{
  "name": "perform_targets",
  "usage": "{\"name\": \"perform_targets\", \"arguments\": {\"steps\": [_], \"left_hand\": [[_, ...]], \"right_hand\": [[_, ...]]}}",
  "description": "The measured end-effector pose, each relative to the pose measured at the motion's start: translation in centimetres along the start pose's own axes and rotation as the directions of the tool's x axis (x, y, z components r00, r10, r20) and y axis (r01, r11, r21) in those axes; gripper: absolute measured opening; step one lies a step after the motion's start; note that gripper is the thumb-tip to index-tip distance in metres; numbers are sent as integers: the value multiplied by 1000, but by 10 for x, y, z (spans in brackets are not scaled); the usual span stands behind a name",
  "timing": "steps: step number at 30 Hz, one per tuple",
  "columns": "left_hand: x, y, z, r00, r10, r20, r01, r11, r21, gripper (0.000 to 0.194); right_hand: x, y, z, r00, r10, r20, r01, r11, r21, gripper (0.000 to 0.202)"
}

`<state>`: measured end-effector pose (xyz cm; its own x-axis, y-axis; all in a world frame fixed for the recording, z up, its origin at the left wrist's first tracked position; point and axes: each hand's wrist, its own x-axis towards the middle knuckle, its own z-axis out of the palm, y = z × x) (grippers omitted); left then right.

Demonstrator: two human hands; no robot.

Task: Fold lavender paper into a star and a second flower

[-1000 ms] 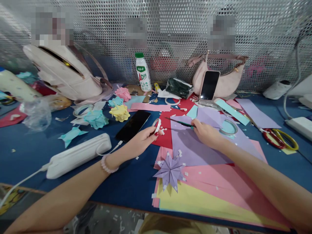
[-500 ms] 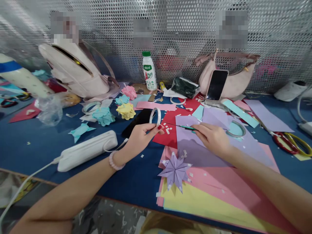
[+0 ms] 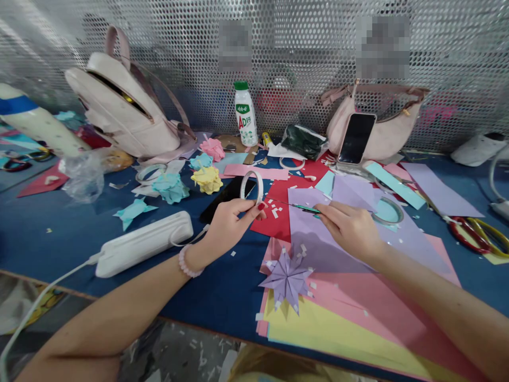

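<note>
My left hand [image 3: 234, 225] pinches a narrow roll of white tape [image 3: 259, 185] upright between thumb and fingers. In my right hand [image 3: 350, 228] is a slim green tool with a thin dark pointed tip [image 3: 304, 208]. Its tip points left at the tape roll; whether it touches the tape I cannot tell. Below and between my hands a purple folded paper star [image 3: 287, 279] lies on the stacked coloured sheets, small white pieces stuck to its points. A red sheet [image 3: 278, 225] dotted with white bits lies behind the tool, beside a purple sheet [image 3: 314, 249].
A white power strip [image 3: 145, 246] with its cable lies left of my left arm. Folded paper pieces, including a yellow one [image 3: 207, 180], sit behind it. A bottle [image 3: 245, 119], a backpack [image 3: 131, 116], a handbag with a phone [image 3: 358, 139] line the mesh wall. Scissors [image 3: 471, 236] lie right.
The tape roll is turned slightly and shows a wider ring in my left hand. Both hands keep nearly the same place and hold. The whole view has shifted slightly.
</note>
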<state>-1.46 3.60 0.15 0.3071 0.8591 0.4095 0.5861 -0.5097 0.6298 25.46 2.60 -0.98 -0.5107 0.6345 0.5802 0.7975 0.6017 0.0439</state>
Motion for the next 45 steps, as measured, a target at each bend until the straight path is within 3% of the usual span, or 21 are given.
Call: {"name": "perform_targets", "arguments": {"steps": [6, 13, 25, 29, 34, 36, 39, 42, 45], "left_hand": [[-1, 0, -1, 1000, -4, 1, 4, 997, 74, 36], [-1, -5, -2, 987, 155, -53, -138, 963, 232, 30], [0, -5, -5, 967, 226, -113, -184, 936, 301, 28], [-1, 0, -7, 976, 182, -120, -138, 943, 304, 32], [-2, 2, -7, 982, 150, -113, -114, 955, 274, 32], [-3, 3, -5, 976, 192, -98, -160, 950, 268, 32], [-8, 7, 1, 949, 315, -6, -299, 909, 288, 32], [-16, 13, 9, 897, 417, 145, -441, 852, 283, 28], [-23, 18, 15, 852, 480, 209, -522, 805, 281, 27]], "right_hand": [[1, -2, -6, 999, -43, 11, 44, 997, -59, 35], [5, -14, -20, 987, -158, 32, 161, 960, -227, 26], [2, -16, -18, 990, -139, 19, 140, 959, -247, 27], [1, -12, -13, 997, -71, 16, 73, 982, -174, 29], [1, -11, -11, 987, 148, 55, -152, 985, 77, 33], [4, -16, -11, 959, 264, 101, -282, 912, 298, 29], [9, -27, -11, 872, 374, 317, -489, 615, 619, 24], [11, -43, -12, 772, 311, 555, -630, 263, 730, 30], [10, -56, -14, 734, 250, 631, -666, 86, 741, 29]]}}
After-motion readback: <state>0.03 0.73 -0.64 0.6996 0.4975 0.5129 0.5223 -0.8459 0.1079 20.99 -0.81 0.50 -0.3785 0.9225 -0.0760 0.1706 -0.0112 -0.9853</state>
